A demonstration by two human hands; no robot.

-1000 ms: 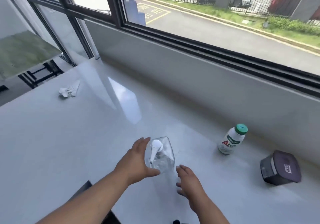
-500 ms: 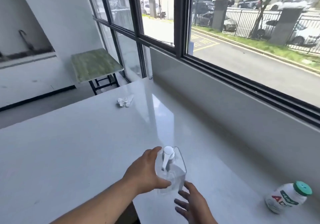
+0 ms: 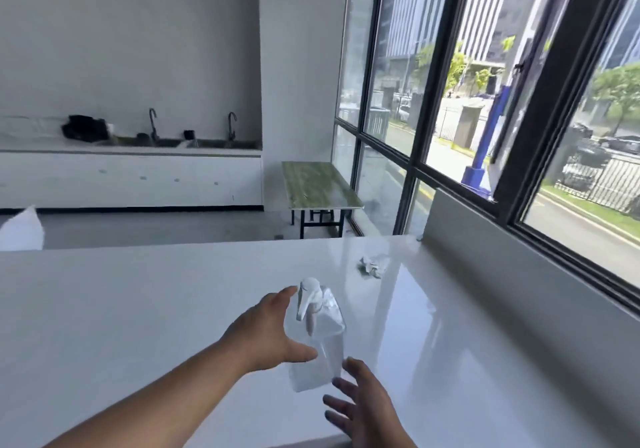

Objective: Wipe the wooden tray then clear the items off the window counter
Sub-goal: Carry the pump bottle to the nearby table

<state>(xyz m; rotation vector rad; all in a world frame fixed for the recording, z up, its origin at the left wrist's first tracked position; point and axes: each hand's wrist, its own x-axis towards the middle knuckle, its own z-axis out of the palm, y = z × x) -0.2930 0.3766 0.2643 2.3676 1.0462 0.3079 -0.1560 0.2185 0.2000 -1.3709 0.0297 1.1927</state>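
Nearest the camera, the right hand (image 3: 363,409) hovered with its fingers spread and apart, just below and to the right of the clear spray bottle (image 3: 317,340), holding nothing, though whether its fingertips brushed the bottle's base could not be told. The left hand (image 3: 266,333) was wrapped around the bottle's left side, thumb under the lower body and fingers reaching up behind the white trigger head (image 3: 309,297), so it was clamped on the bottle. The bottle leaned, its head tipped toward the window, and it looked lifted or half-lifted off the white desk (image 3: 138,309); its base against the surface was too blurred to be sure. The step in hand seemed to be taking the bottle away as part of clearing the desk. To do it well, the grip on such a smooth, see-through wall probably wanted firming up around the neck just under the trigger head, where the shape gives purchase, with the free hand brought under the base to steady any liquid inside. Keeping the bottle upright would guard against drips from the nozzle, and fingers should stay off the trigger. Beyond the bottle, toward the window, a crumpled white tissue (image 3: 372,265) lay on the desk, well apart from it, apparently the next thing to gather. No wooden tray was in view. Farther behind the bottle stood a green-topped bench (image 3: 318,184) on the floor.
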